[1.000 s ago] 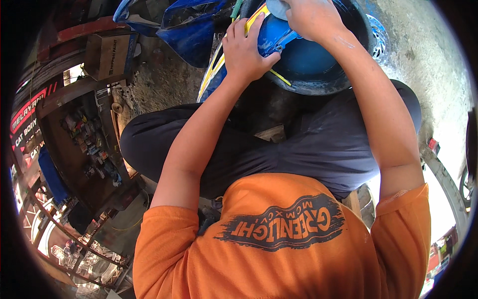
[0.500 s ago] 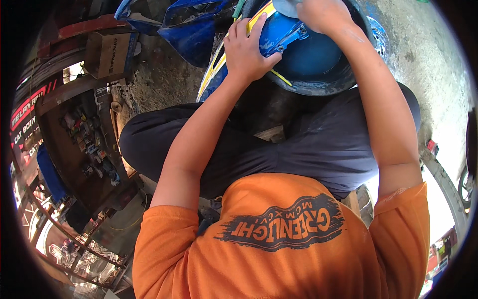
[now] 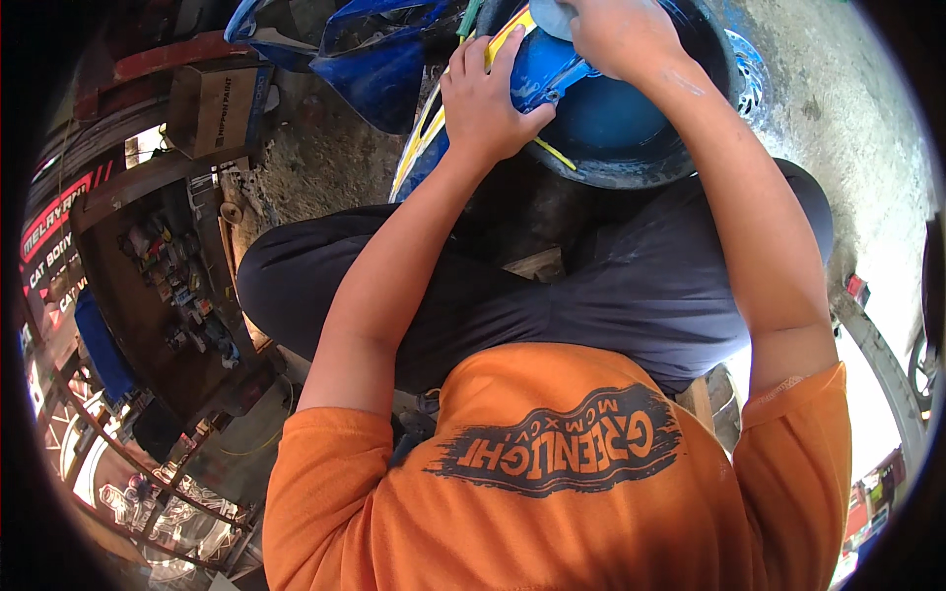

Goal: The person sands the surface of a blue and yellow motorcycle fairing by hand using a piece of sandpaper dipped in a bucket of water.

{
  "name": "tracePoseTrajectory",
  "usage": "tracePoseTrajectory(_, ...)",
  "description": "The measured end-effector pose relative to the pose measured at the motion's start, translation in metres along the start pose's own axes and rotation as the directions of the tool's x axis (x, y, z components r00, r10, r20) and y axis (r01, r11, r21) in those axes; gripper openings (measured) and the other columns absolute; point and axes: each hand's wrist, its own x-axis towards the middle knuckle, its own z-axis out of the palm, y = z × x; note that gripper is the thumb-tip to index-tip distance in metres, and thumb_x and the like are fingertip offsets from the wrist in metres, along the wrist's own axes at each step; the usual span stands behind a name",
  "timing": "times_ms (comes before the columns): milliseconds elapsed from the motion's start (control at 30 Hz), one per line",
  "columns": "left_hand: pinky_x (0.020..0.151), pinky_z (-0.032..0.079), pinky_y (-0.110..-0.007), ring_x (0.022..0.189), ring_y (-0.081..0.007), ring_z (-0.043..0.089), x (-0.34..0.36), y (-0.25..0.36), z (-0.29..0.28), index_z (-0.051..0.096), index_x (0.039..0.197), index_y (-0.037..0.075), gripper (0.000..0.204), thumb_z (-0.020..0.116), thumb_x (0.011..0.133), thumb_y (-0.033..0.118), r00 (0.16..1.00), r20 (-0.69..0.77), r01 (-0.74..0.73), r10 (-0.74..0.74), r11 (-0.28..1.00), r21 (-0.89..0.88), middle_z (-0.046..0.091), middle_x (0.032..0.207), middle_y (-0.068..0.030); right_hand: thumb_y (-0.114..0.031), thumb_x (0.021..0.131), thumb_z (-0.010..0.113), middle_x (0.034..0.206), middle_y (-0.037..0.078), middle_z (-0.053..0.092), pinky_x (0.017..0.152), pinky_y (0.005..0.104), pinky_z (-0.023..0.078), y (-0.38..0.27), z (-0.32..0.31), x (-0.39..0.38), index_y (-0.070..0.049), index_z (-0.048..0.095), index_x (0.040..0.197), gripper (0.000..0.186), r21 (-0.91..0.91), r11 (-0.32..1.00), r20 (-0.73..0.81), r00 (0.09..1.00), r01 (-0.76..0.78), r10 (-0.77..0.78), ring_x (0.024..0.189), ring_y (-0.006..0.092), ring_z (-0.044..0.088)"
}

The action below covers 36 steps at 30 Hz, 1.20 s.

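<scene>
At the top of the head view, a blue, yellow and white body panel (image 3: 537,69) leans over a round dark tub (image 3: 680,163) with bluish water in it. My left hand (image 3: 488,103) grips the panel's near left side, thumb and fingers around it. Against its upper surface my right hand (image 3: 621,37) presses a grey sheet (image 3: 554,17), which looks like sandpaper. The fingers of that hand are bent and partly cut off by the picture's top edge. Whitish smears mark the panel and my right forearm.
More glossy blue panels (image 3: 374,74) lie beyond my left hand. A cardboard box (image 3: 212,113) and a wooden shelf (image 3: 148,315) with small items stand at the left. A perforated disc (image 3: 749,74) rests against the tub's right side on the concrete floor (image 3: 838,108).
My right hand has shifted left across the panel with the grey sheet, now covering part of the panel's inner end. My left hand has barely moved.
</scene>
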Motion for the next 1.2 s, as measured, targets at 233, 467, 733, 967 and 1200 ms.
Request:
tracePoseTrajectory(233,0.102,0.044,-0.054,0.130,-0.0406,0.048,-0.0009,-0.0009,0.0005,0.049,0.151,0.017,0.098,0.084,0.064,0.045,1.000,0.000,-0.003,0.003,1.000,0.006,0.051,0.138,-0.0191,-0.017,0.088,0.059,0.089,0.022,0.073,0.077,0.0494,0.058,-0.0012,0.0010,0.0012,-0.007,0.074,0.094,0.020,0.040,0.998,-0.025,0.999,-0.042,0.043,0.087,0.0386,0.074)
tracePoseTrajectory(467,0.102,0.044,-0.055,0.129,-0.0411,0.049,-0.0013,-0.0026,0.0029,0.049,0.150,0.016,0.098,0.084,0.064,0.045,1.000,-0.019,-0.012,0.011,1.000,-0.008,0.052,0.137,-0.0195,-0.017,0.089,0.058,0.089,0.023,0.073,0.077,0.0493,0.058,-0.0008,0.0034,0.0000,-0.005,0.073,0.094,0.020,0.041,0.999,-0.011,1.000,0.000,0.000,0.086,0.0393,0.073)
tracePoseTrajectory(733,0.102,0.044,-0.055,0.129,-0.0411,0.049,-0.0012,-0.0028,0.0031,0.050,0.149,0.017,0.097,0.084,0.063,0.045,1.000,-0.018,-0.006,0.006,1.000,0.006,0.052,0.136,-0.0191,-0.016,0.089,0.058,0.088,0.024,0.073,0.077,0.0500,0.058,-0.0004,0.0061,-0.0019,-0.001,0.072,0.094,0.020,0.057,0.997,-0.043,0.998,0.058,-0.056,0.086,0.0406,0.073)
tracePoseTrajectory(967,0.103,0.043,-0.054,0.128,-0.0401,0.050,0.0016,0.0030,-0.0005,0.051,0.149,0.017,0.096,0.083,0.063,0.045,1.000,-0.013,-0.013,0.013,1.000,0.006,0.053,0.136,-0.0178,-0.016,0.089,0.058,0.089,0.025,0.072,0.077,0.0505,0.058,-0.0004,0.0047,-0.0014,0.000,0.070,0.098,0.022,0.045,0.996,-0.021,0.997,0.075,-0.074,0.086,0.0416,0.072)
tracePoseTrajectory(1200,0.102,0.043,-0.054,0.128,-0.0396,0.050,0.0008,0.0014,0.0014,0.051,0.148,0.017,0.095,0.083,0.064,0.045,0.998,-0.041,-0.039,0.039,0.999,-0.008,0.054,0.136,-0.0166,-0.016,0.090,0.058,0.092,0.026,0.072,0.081,0.0513,0.057,0.0009,0.0074,-0.0053,0.000,0.069,0.102,0.022,0.094,0.989,-0.066,0.992,0.116,-0.110,0.090,0.0423,0.071)
